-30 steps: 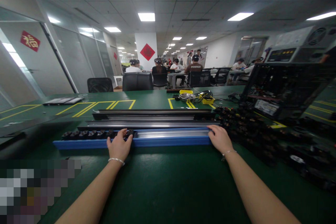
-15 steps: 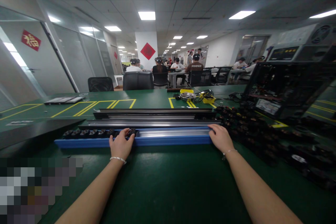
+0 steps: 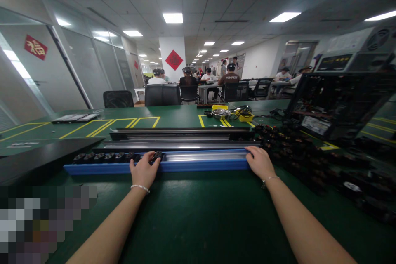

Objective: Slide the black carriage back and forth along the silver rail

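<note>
A long blue rail tray [image 3: 198, 166] lies across the green table [image 3: 198, 214] in front of me. A row of small black parts [image 3: 105, 156] fills its left half. My left hand [image 3: 143, 170] rests on the tray's middle, fingers spread over the last black part in the row. My right hand [image 3: 260, 161] grips the tray's right end, fingers curled over its edge. Behind the tray lie two long dark metal rails [image 3: 182, 138].
A heap of small black parts [image 3: 293, 148] spreads to the right, beside an open computer case [image 3: 337, 103]. A metal bowl [image 3: 220, 112] and yellow items sit farther back. A black panel [image 3: 40, 159] lies at left. People sit at distant tables.
Almost nothing differs: my left hand has crept slightly to the right along the tray. My right hand stays at the tray's end.
</note>
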`<state>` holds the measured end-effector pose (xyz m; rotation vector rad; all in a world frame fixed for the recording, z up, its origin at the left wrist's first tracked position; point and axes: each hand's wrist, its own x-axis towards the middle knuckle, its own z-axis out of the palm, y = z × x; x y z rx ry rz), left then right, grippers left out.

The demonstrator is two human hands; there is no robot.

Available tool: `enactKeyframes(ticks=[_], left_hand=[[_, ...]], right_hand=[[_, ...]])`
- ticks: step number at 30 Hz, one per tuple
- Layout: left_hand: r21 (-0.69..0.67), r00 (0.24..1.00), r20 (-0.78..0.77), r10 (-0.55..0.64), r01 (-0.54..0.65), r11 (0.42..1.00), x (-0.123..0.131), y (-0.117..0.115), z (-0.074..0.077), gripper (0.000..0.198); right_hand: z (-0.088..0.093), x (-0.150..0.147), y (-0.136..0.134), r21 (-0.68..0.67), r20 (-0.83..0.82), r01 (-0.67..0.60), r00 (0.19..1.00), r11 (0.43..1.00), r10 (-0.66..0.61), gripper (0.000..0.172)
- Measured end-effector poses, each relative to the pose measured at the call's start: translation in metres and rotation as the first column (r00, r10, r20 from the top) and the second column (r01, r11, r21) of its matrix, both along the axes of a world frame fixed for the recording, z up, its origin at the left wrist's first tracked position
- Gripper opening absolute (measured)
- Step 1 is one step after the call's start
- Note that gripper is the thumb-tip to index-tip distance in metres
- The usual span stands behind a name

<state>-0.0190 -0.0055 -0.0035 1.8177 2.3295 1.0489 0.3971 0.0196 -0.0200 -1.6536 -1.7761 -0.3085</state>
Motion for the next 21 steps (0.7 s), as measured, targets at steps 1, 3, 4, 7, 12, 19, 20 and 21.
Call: enactKeyframes(ticks=[1, 3, 4, 7, 12, 19, 20, 21], left_hand=[[-0.003, 1.000, -0.001, 0.000, 0.000, 1.000, 0.000, 0.000, 0.000, 0.036], [-0.006, 1.000, -0.003, -0.002, 0.002, 1.000, 0.001, 0.000, 0.000, 0.036], [-0.005, 1.000, -0.005, -0.007, 0.007, 1.000, 0.002, 0.000, 0.000, 0.035], [-0.002, 1.000, -0.015, -0.023, 0.023, 1.000, 0.004, 0.001, 0.000, 0.034], [0.002, 0.999, -0.030, -0.033, 0.033, 0.999, 0.006, 0.001, -0.002, 0.034], [0.003, 0.998, -0.034, -0.055, 0.055, 0.998, 0.010, -0.001, 0.001, 0.034], [0.004, 0.998, -0.036, -0.055, 0.055, 0.998, 0.011, -0.001, 0.002, 0.034], [0.004, 0.998, -0.038, -0.054, 0.054, 0.999, 0.012, -0.001, 0.002, 0.034]], right_hand=[[0.000, 0.000, 0.000, 0.000, -0.001, 0.001, 1.000, 1.000, -0.001, 0.037], [0.000, 0.000, 0.000, 0.001, -0.004, 0.007, 1.000, 1.000, -0.007, 0.037], [0.000, -0.001, 0.000, 0.001, -0.005, 0.009, 1.000, 1.000, -0.009, 0.037], [0.000, -0.001, -0.001, 0.000, -0.008, 0.007, 1.000, 1.000, -0.007, 0.037], [-0.001, -0.001, 0.000, 0.007, -0.005, 0.002, 1.000, 1.000, -0.002, 0.037], [-0.004, 0.001, 0.002, 0.042, 0.009, -0.011, 1.000, 0.999, 0.010, 0.035], [-0.004, 0.001, 0.002, 0.042, 0.013, -0.009, 1.000, 0.999, 0.008, 0.036], [-0.004, 0.001, 0.002, 0.042, 0.016, -0.005, 1.000, 0.999, 0.005, 0.036]])
